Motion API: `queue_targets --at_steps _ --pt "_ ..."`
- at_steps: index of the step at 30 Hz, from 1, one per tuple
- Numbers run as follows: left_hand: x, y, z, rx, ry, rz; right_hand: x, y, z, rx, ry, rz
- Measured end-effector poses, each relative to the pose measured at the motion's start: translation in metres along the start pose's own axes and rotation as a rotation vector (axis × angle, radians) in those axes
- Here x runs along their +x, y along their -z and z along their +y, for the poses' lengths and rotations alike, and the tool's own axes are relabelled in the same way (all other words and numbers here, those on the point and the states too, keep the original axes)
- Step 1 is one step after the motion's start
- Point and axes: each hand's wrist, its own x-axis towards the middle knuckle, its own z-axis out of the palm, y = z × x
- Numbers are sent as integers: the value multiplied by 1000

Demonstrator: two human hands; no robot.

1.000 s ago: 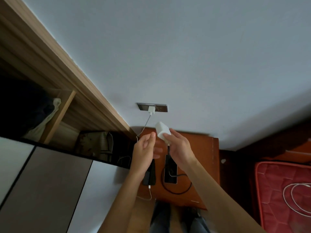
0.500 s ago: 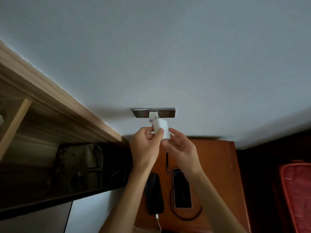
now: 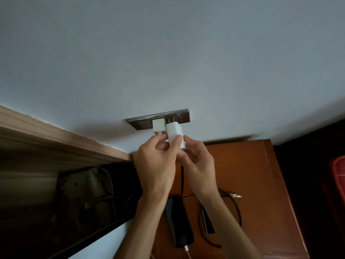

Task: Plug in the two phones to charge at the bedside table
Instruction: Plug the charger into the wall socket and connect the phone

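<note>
Both my left hand [image 3: 156, 165] and my right hand [image 3: 197, 165] pinch a white charger block [image 3: 174, 131], its prongs at the metal wall socket plate [image 3: 183, 115]. A smaller white charger [image 3: 157, 125] sits plugged in just left of it. A black cable [image 3: 182, 176] drops from the held block. On the brown bedside table [image 3: 248, 174] lie two phones: a dark one [image 3: 178, 221] with a white cable at its near end, and a second [image 3: 208, 219] partly hidden by my right forearm.
A wooden wardrobe frame [image 3: 65, 144] runs along the left, with a dark bag [image 3: 82, 199] on a shelf below it. A loose black cable loop [image 3: 237, 212] lies on the table. Something red [image 3: 338, 174] is at the right edge.
The charger block has risen from just below the socket plate up to it, prongs now at the right outlet. Both hands followed it and the view has closed in on the wall.
</note>
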Motion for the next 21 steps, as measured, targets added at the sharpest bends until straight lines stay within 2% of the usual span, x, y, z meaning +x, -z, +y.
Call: queue_targets --at_steps 6,21 --pt "2 0 4 124 -55 5 -2 -6 10 80 28 51" --pt "-2 -1 7 151 -78 11 2 -11 23 191 47 69"
